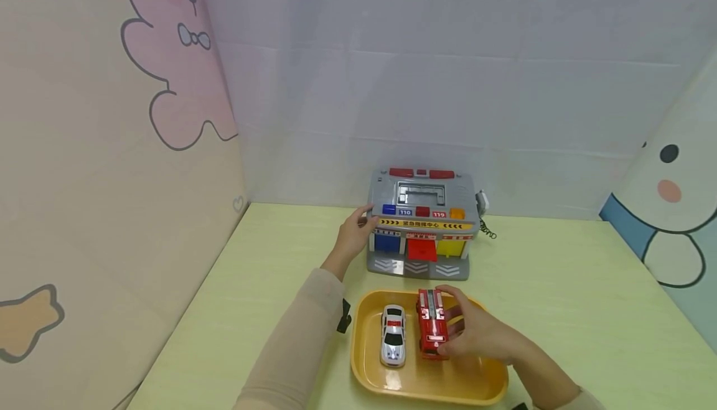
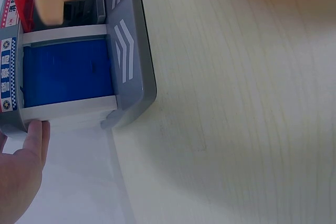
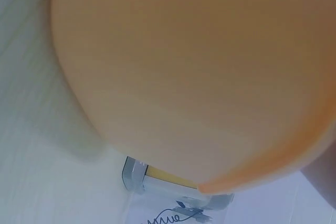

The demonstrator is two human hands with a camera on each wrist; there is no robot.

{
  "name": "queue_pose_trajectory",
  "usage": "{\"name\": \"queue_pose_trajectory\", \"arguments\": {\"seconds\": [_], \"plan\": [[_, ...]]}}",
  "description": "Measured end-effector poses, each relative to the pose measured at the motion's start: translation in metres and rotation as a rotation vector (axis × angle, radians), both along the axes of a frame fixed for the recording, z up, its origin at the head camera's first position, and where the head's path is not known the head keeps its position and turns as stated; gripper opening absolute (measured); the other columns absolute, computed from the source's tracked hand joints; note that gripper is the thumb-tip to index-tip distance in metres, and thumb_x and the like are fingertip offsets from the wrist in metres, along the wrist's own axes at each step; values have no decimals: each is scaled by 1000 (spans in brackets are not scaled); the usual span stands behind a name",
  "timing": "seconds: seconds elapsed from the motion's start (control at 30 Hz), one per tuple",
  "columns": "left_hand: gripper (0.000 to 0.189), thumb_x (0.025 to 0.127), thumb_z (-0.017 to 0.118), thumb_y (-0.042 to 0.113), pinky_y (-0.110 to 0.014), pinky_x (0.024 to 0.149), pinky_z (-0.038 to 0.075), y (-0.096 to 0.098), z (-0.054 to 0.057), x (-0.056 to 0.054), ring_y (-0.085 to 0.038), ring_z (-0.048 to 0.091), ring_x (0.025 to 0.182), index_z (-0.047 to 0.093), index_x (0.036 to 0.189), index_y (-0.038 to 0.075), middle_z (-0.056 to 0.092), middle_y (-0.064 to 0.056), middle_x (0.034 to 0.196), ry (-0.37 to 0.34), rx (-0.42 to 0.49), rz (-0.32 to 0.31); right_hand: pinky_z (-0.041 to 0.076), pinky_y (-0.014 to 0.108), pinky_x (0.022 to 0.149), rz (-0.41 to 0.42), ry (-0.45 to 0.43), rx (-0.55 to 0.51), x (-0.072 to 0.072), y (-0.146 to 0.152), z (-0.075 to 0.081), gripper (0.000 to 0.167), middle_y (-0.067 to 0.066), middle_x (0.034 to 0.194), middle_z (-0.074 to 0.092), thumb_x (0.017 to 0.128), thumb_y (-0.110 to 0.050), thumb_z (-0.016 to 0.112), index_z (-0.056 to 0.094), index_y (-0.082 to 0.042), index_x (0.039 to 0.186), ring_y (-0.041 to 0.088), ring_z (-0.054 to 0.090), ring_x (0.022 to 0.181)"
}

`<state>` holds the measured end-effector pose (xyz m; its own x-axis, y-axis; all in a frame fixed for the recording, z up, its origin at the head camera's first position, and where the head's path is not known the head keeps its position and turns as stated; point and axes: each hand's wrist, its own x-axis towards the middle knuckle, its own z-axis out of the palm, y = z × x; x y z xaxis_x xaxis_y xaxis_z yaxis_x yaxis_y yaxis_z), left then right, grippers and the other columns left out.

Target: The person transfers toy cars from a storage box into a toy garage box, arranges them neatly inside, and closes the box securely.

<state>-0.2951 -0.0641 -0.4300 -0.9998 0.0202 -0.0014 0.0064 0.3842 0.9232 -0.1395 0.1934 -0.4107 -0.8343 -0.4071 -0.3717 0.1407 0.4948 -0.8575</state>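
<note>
My left hand rests with extended fingers against the left side of a grey toy emergency station. In the left wrist view its fingertips touch the wall beside the blue door. The red door is swung outward, while the blue and yellow doors are down. My right hand holds a red toy fire truck by its ends, thumb at the near end, over the yellow tray. A white toy police car lies in the tray, left of the truck.
A white handset with a coiled cord hangs at the station's right side. Behind the station rises a pale curtain. Printed panels flank the light wooden table. My right hand fills most of the right wrist view.
</note>
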Motion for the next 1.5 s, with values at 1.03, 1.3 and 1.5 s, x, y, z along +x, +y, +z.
{"name": "queue_pose_trajectory", "arguments": {"seconds": [1.03, 1.3, 1.5], "plan": [[46, 100, 56, 34, -46, 98, 46, 0, -1, 1, -31, 53, 122, 49, 144, 21, 56, -18, 133, 14, -8, -3, 54, 43, 84, -58, -4, -24, -16, 22, 18, 100, 21, 122, 47, 75, -8, 82, 15, -8, 149, 28, 56, 96], [47, 100, 57, 33, -47, 99, 45, 0, -2, -1, -31, 53, 123, 48, 145, 22, 56, -18, 134, 5, -8, 2, 53, 44, 86, -74, 7, -12, -23, 25, 20, 100, 24, 125, 45, 77, -10, 81, 14, -9, 150, 29, 55, 99], [46, 100, 57, 32, -47, 99, 46, 0, -2, -1, -31, 53, 122, 49, 144, 22, 56, -18, 133, 13, -7, 2, 54, 44, 86, -75, 13, -31, -29, 28, 20, 99, 24, 124, 45, 78, -10, 81, 13, -8, 150, 30, 56, 98]]}}
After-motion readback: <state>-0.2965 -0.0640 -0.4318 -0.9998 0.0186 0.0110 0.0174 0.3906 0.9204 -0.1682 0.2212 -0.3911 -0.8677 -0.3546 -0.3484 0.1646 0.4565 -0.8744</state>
